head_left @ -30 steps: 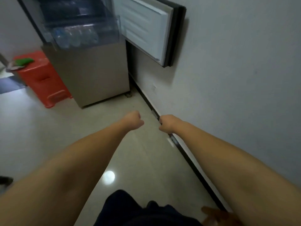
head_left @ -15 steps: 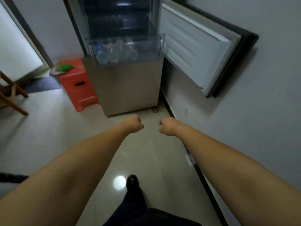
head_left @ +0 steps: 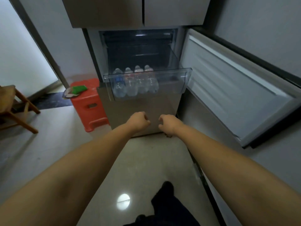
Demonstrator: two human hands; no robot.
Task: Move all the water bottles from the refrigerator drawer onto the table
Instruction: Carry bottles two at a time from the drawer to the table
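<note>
Ahead of the person, the drawer (head_left: 147, 82) stands pulled out of the fridge (head_left: 140, 46), clear-walled, with four bottles (head_left: 136, 82) upright in a row at its left end and its right half bare; both arms reach forward, well short of it and lower than its rim. The left hand (head_left: 138, 120) is curled into a loose fist holding nothing; the right hand (head_left: 167, 123) has its fingers bent inward, a little apart, also holding nothing; neither touches anything. By the look of it this is the approach, with no bottle taken yet; the table is not in view, so the carry will probably mean turning away from the fridge.

The next move likely calls for raising the hands over the front lip of the drawer and coming down on the bottle tops, since the clear wall bars a straight reach from the front; the bottles stand touching, so an end one should be easiest to close round.

Room is tight on the right; the door (head_left: 236, 88) swings out wide there against the wall. On the left a stool (head_left: 88, 103) sits just beside the fridge, and a chair (head_left: 13, 108) farther off; the floor (head_left: 143, 160) between is open.
</note>
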